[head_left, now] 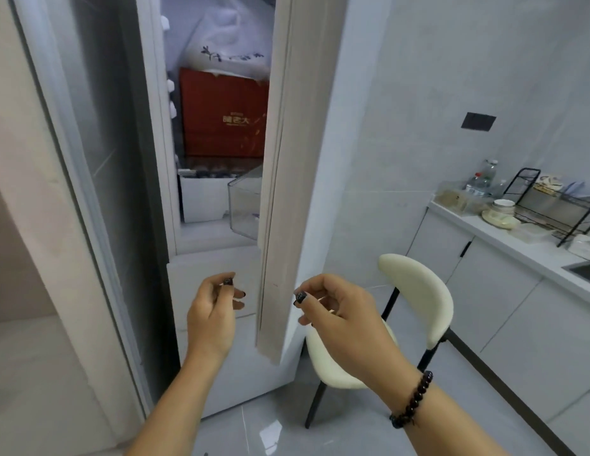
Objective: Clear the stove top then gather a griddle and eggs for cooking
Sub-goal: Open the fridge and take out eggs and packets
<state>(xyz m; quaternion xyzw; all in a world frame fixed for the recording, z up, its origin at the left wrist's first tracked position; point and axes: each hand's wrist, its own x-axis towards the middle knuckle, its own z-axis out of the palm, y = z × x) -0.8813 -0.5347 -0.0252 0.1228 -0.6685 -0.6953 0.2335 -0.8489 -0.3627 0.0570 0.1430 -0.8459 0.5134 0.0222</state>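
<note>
While the fridge door (287,179) stands ajar just ahead, left hand (213,319) and right hand (339,315) hover loosely curled, holding nothing, apparently seeking eggs.

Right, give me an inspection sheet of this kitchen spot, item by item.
Surface: white countertop at right; grey tiled floor below.
Job's things: fridge with its right door ajar; red box on a shelf, clear door bin below it. No griddle or eggs made out.
Clutter: black dish rack, stacked bowls, bottles on the counter.
Grippers: left hand and right hand both loosely curled before the fridge, holding nothing; bead bracelet on the right wrist.
Cables: nothing seen.
Surroundings: cream chair, wall socket, sink corner.
</note>
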